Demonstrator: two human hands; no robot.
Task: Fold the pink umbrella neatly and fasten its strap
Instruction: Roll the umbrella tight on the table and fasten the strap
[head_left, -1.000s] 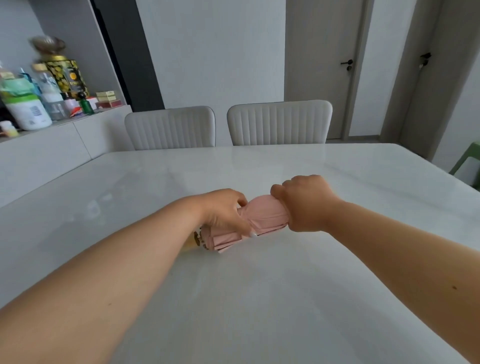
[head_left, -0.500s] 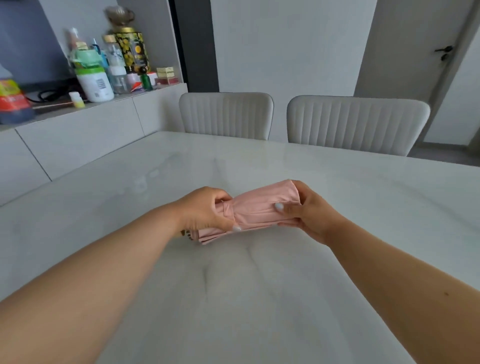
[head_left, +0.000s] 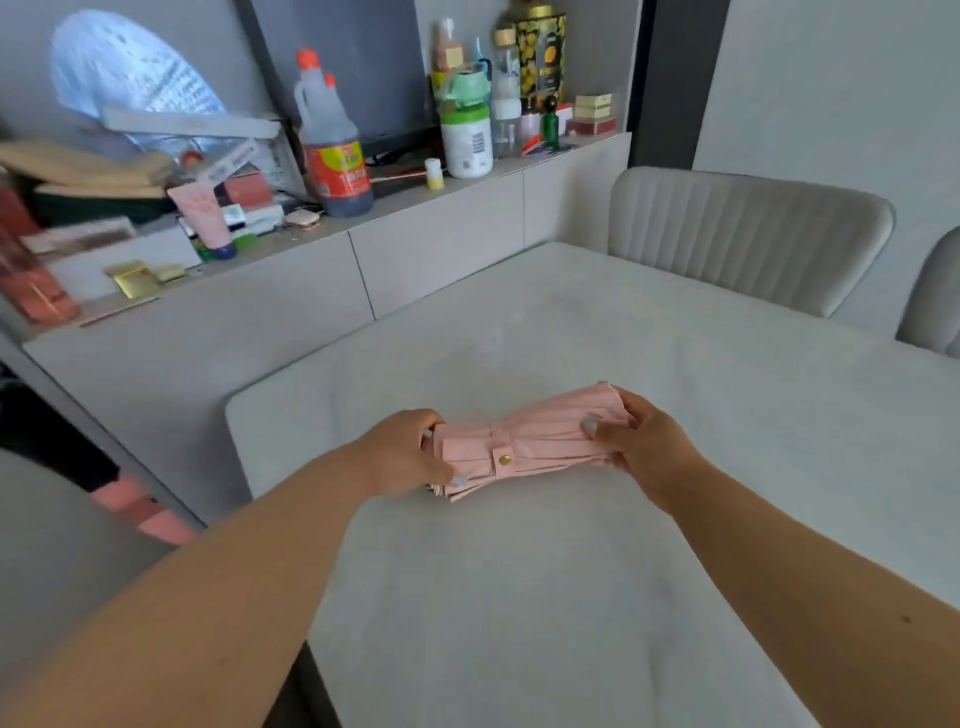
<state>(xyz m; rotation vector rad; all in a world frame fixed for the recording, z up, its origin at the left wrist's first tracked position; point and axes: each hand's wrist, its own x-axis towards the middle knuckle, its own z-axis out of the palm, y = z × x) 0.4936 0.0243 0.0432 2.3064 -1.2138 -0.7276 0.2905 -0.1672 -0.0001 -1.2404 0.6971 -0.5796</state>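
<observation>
The pink umbrella (head_left: 540, 441) is rolled into a short bundle and held level just above the white table (head_left: 519, 597). Its strap (head_left: 503, 451) wraps round the middle, and a gold snap shows on the strap's end. My left hand (head_left: 400, 451) grips the handle end on the left, hiding the handle. My right hand (head_left: 644, 447) holds the tip end on the right, thumb on top of the fabric.
A low sideboard (head_left: 311, 291) runs along the table's left side, crowded with bottles, boxes and tubes, among them a dark sauce bottle (head_left: 335, 145). Two pale padded chairs (head_left: 743, 234) stand at the far side. Part of a seat and something pink show at lower left.
My view has swung to the left, bringing the sideboard into sight. The umbrella has turned in my hands, so the strap and its gold snap now face up. My right hand went from a fist to a thumb-on-top hold.
</observation>
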